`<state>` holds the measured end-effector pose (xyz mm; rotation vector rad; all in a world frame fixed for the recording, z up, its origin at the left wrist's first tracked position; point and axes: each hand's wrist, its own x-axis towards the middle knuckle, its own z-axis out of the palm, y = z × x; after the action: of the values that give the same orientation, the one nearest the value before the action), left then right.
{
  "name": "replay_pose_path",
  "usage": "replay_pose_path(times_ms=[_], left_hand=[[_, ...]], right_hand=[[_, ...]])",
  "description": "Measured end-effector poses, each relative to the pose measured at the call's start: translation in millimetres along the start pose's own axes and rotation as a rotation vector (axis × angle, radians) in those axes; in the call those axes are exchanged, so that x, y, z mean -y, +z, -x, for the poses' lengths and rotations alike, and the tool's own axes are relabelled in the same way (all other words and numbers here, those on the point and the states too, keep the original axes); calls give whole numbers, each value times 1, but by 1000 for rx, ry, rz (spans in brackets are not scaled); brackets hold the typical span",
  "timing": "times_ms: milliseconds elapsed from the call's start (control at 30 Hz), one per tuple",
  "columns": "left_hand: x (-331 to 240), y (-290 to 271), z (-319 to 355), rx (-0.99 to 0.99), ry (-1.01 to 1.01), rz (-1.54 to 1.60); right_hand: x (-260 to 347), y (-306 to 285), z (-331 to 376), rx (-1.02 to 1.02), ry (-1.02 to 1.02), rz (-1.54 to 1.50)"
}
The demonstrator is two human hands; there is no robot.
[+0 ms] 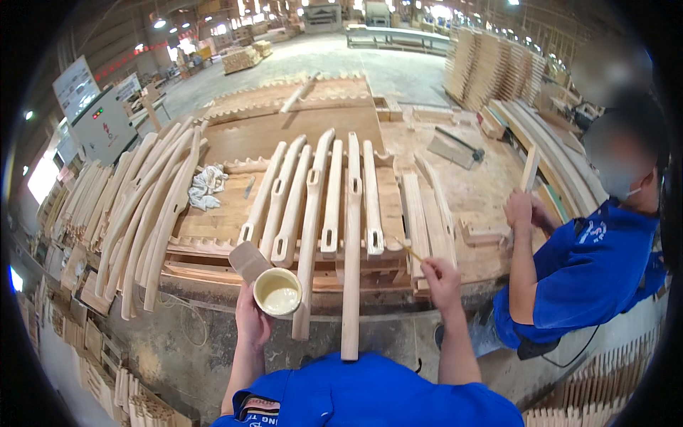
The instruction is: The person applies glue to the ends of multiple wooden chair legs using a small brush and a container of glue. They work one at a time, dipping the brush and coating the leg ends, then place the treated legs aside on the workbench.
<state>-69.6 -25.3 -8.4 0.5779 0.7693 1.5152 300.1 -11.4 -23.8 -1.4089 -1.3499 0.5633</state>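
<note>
My left hand (252,320) is closed round a cup (278,292) of pale cream liquid, held in front of the bench's near edge. A flat brown piece (249,260) sticks out beside the cup; I cannot tell whether the hand holds it too. My right hand (442,283) pinches a thin stick (409,249), its tip near the slotted end of a wooden piece (375,206). Several shaped wooden pieces with slots lie side by side between my hands. Two longer ones, a left rail (306,277) and a right rail (351,285), jut over the near edge.
Curved wooden parts (153,206) are piled at left, by a white rag (207,186). A hammer (466,146) lies on the bench's right side (484,192). At right, a co-worker in blue (590,263) holds a wooden strip (528,169). Stacked wood (491,67) stands behind.
</note>
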Motion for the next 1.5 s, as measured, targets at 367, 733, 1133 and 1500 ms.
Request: replay_pose_path(times_ms=[367,733,1133,1500], left_hand=[[4,32,-18,-1,125,-306],[8,54,-30,99,150,-313],[1,79,-60,59,-31,-90],[12,95,-119,97,-105,-203]], right_hand=[[100,-14,-30,257,-577,455],[164,36,-63,605,-929,770],[102,35,-99,771,-198,4],[68,40,-159,815,-79,-74]])
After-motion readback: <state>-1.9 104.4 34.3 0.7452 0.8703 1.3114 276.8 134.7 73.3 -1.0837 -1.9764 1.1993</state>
